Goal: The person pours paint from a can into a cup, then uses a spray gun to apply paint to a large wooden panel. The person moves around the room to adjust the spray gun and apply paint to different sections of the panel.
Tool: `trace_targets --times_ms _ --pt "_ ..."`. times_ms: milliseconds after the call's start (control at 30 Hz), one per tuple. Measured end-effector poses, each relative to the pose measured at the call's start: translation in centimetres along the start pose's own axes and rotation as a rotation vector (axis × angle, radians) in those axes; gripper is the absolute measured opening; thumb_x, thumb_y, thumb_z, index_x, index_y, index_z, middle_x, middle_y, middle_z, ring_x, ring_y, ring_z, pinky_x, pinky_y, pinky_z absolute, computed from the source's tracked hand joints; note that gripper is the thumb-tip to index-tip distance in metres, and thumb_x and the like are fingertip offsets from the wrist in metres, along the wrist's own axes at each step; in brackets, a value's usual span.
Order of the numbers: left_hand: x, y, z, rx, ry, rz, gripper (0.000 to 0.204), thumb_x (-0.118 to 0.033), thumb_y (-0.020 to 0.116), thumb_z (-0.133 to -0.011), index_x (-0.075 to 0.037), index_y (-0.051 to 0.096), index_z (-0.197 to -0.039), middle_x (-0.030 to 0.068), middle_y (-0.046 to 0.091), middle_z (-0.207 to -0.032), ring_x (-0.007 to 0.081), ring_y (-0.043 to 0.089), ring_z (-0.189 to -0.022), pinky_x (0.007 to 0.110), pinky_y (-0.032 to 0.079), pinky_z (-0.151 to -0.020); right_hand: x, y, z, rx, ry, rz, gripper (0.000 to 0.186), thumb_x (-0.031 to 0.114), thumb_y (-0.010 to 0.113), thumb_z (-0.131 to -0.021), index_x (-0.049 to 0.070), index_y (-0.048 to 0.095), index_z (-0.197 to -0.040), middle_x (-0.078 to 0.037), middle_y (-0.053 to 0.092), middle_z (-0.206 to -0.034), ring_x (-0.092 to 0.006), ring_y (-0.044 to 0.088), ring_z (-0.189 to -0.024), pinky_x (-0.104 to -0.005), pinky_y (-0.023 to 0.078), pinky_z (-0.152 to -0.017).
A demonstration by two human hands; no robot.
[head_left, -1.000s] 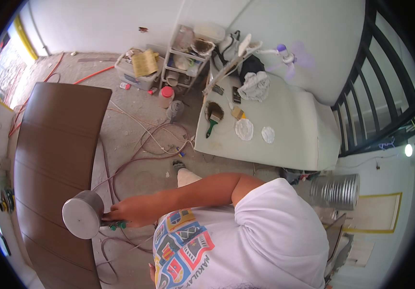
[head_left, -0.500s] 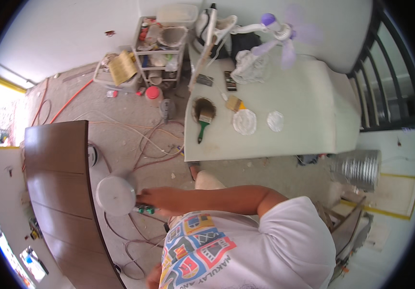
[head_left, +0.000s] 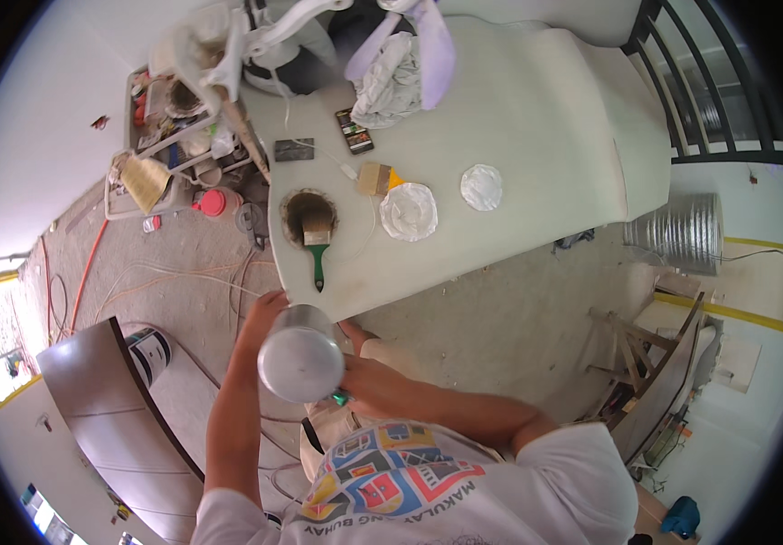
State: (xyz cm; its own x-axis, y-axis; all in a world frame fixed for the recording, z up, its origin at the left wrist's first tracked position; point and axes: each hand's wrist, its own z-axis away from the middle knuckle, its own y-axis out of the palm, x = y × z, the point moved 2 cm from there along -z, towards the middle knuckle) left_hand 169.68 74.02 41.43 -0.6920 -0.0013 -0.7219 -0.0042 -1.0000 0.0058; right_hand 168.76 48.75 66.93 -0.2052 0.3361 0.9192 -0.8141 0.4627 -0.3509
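A silver metal can point(head_left: 301, 363) is tilted in front of my body, its round end facing up toward me. My right hand point(head_left: 371, 385) grips its right side, with something small and green showing under the fingers. At the can's far left edge, by the table corner, my left hand point(head_left: 267, 313) is closed against it, its fingertips partly hidden. Just beyond, on the pale-covered table point(head_left: 537, 209), a green-handled paintbrush point(head_left: 317, 250) rests across a round dark-stained container point(head_left: 299, 211). A wider brush point(head_left: 374, 179) lies beside a white crumpled disc point(head_left: 408, 212).
Another white disc point(head_left: 481, 187), a phone-sized dark item point(head_left: 354, 132) and a crumpled white bag point(head_left: 389, 84) lie on the table. A purple-bladed fan point(head_left: 437, 54) stands behind. At left are a cluttered shelf cart point(head_left: 173, 136), a brown panel point(head_left: 105, 400) and floor cables.
My view has turned and moved nearer the table. The can has come from beside the brown panel to the table's front corner. My left hand has risen to it.
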Motion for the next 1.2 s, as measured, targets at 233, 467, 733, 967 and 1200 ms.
trace_targets --times_ms 233,467,733,967,1200 --pt "-2.2 17.4 -21.6 0.118 0.097 -0.372 0.049 -0.031 0.072 -0.091 -0.001 0.064 -0.130 0.0147 0.071 -0.111 0.0248 0.072 -0.093 0.038 0.056 -0.079 -5.5 -2.3 7.4 -0.369 0.244 -0.016 0.024 0.012 0.074 -0.087 0.002 0.069 -0.108 -0.021 0.069 -0.105 -0.0433 0.064 -0.097 -0.0501 0.051 -0.084" --pt "-8.1 30.5 -27.4 -0.230 0.000 -0.667 0.060 -0.041 0.078 -0.085 -0.003 0.061 -0.127 0.0222 0.064 -0.132 0.0355 0.062 -0.125 0.047 0.052 -0.102 -8.9 -3.2 13.0 -0.558 0.530 -0.081 0.021 0.013 0.072 -0.091 0.003 0.070 -0.109 -0.022 0.069 -0.104 -0.0438 0.064 -0.096 -0.0490 0.051 -0.082" --pt "-8.4 27.1 -24.7 -0.112 0.269 -0.420 0.042 -0.029 0.074 -0.084 0.001 0.067 -0.112 0.0217 0.070 -0.107 0.0334 0.068 -0.099 0.044 0.054 -0.088 -8.4 -4.1 12.4 -0.673 0.409 0.010 0.019 0.020 0.072 -0.093 0.003 0.072 -0.101 -0.019 0.070 -0.096 -0.0437 0.064 -0.088 -0.0502 0.049 -0.077" --pt "-12.6 -5.9 0.8 -0.158 0.174 0.668 0.051 -0.034 0.053 -0.103 -0.011 0.051 -0.149 0.0169 0.055 -0.147 0.0298 0.061 -0.126 0.046 0.048 -0.111 -5.2 -5.0 10.1 -0.583 0.342 0.023 0.024 0.022 0.071 -0.094 0.002 0.070 -0.107 -0.022 0.070 -0.100 -0.0437 0.065 -0.092 -0.0496 0.050 -0.081" --pt "20.0 -13.1 27.3 -0.563 -0.030 -0.449 0.035 -0.026 0.058 -0.098 0.003 0.060 -0.117 0.0232 0.063 -0.116 0.0338 0.062 -0.093 0.048 0.049 -0.082 -1.4 -2.8 6.1 -0.454 0.111 0.000 0.054 0.005 0.070 -0.095 -0.003 0.049 -0.145 -0.013 0.068 -0.112 -0.0212 0.066 -0.091 -0.0349 0.057 -0.074"
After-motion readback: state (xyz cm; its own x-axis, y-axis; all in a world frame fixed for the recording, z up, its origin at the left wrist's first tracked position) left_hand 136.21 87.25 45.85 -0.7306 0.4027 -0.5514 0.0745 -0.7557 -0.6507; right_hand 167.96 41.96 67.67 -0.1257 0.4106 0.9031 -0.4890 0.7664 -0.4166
